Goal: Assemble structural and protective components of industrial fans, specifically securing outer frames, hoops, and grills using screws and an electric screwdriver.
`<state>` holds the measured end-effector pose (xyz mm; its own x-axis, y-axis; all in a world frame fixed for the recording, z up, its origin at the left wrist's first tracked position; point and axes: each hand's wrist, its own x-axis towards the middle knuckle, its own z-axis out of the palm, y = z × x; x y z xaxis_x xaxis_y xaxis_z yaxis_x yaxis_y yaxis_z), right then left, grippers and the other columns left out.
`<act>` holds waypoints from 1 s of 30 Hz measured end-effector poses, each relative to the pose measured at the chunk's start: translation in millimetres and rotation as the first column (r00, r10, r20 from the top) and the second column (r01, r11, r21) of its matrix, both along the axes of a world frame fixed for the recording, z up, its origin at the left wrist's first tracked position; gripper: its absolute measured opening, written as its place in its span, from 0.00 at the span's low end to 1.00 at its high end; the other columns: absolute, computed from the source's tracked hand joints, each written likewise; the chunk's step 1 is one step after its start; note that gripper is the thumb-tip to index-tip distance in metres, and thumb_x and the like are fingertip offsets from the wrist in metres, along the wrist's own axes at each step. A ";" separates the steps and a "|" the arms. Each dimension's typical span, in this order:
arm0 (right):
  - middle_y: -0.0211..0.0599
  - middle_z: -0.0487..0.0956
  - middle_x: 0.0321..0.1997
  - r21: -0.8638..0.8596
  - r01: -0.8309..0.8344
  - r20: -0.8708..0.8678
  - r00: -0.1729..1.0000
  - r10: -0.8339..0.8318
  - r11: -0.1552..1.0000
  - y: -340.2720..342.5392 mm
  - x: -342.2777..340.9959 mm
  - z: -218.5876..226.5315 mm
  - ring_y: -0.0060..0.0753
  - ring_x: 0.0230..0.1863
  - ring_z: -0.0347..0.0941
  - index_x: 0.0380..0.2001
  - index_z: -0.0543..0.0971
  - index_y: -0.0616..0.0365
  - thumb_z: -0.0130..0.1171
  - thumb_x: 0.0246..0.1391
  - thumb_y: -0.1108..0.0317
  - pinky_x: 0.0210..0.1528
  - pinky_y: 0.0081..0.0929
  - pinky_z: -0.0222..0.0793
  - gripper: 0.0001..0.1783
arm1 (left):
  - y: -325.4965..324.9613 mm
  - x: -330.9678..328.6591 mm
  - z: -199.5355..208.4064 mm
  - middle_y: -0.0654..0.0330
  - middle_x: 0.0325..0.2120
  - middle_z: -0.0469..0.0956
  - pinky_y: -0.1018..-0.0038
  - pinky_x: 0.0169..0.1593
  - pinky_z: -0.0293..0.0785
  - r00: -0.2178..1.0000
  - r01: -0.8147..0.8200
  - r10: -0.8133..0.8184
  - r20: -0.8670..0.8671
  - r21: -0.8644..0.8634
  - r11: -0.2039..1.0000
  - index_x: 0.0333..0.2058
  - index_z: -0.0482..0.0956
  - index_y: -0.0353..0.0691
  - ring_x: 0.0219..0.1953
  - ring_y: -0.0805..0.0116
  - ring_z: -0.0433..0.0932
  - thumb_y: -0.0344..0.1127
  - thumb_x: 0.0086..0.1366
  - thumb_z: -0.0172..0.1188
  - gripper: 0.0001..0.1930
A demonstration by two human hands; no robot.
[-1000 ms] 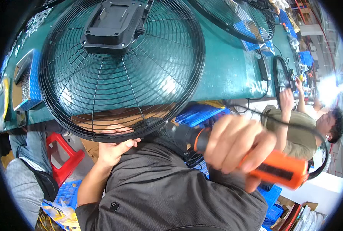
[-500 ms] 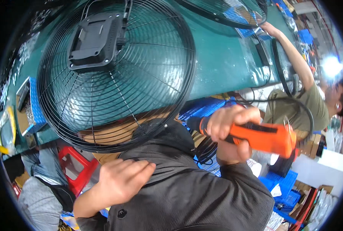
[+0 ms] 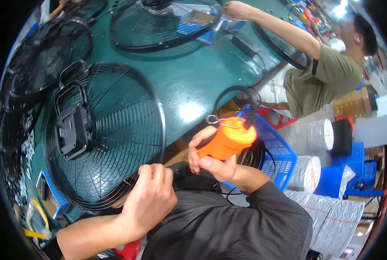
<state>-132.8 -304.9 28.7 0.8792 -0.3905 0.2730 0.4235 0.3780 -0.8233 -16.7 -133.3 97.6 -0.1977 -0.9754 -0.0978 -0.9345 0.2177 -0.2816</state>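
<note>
A round black fan guard of wire rings lies on the green tabletop, with a black plastic box with a handle at its centre. My right hand grips a corded orange electric screwdriver with a wire hanging loop. It is held in front of my chest, right of the guard, its cord end facing up. My left hand is closed at the guard's near right rim. Its fingertips are hidden, so I cannot tell whether they hold the rim or something small.
Another fan guard lies farther back, where a co-worker's arm reaches across. More black guards are stacked at left. A blue box and a yellow-handled tool sit at the near left. A blue crate stands at my right.
My right hand has drawn the screwdriver left and turned it from sideways to cord end up. My left hand has come up to the guard's rim. The view has swung rightward.
</note>
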 end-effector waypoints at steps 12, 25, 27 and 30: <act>0.37 0.72 0.23 0.062 -0.078 -0.095 0.992 0.083 0.995 1.4 0.3 2.1 0.25 0.22 0.69 0.46 0.68 0.65 0.59 0.53 0.75 0.23 0.22 0.64 0.18 | -5.5 2.5 -6.7 0.60 0.24 0.69 0.70 0.32 0.64 0.993 -0.038 0.046 -0.112 0.064 0.997 0.23 0.79 0.39 0.32 0.64 0.70 0.32 0.51 0.57 0.05; 0.40 0.73 0.25 0.054 -0.090 -0.053 0.994 0.092 0.995 7.9 -0.3 -3.9 0.27 0.24 0.70 0.48 0.67 0.64 0.59 0.54 0.74 0.27 0.26 0.69 0.19 | -13.5 14.2 -7.3 0.62 0.23 0.73 0.71 0.29 0.65 0.985 -0.043 0.068 -0.161 0.153 0.987 0.23 0.81 0.42 0.29 0.68 0.74 0.34 0.53 0.57 0.06; 0.40 0.72 0.25 0.063 -0.080 -0.031 0.996 0.082 0.995 9.0 1.3 -4.3 0.29 0.23 0.69 0.47 0.66 0.64 0.59 0.53 0.73 0.27 0.28 0.70 0.19 | -10.4 14.5 -7.5 0.63 0.24 0.74 0.72 0.29 0.64 0.979 -0.007 0.044 -0.197 0.186 0.982 0.21 0.81 0.44 0.29 0.68 0.74 0.36 0.53 0.57 0.07; 0.40 0.71 0.25 0.078 -0.075 -0.063 0.995 0.080 0.994 11.1 3.0 -3.1 0.31 0.23 0.70 0.47 0.66 0.64 0.59 0.53 0.70 0.26 0.29 0.70 0.20 | -9.7 13.3 -8.2 0.63 0.25 0.75 0.72 0.31 0.64 0.982 -0.029 0.064 -0.177 0.191 0.981 0.22 0.82 0.44 0.30 0.68 0.75 0.37 0.53 0.57 0.07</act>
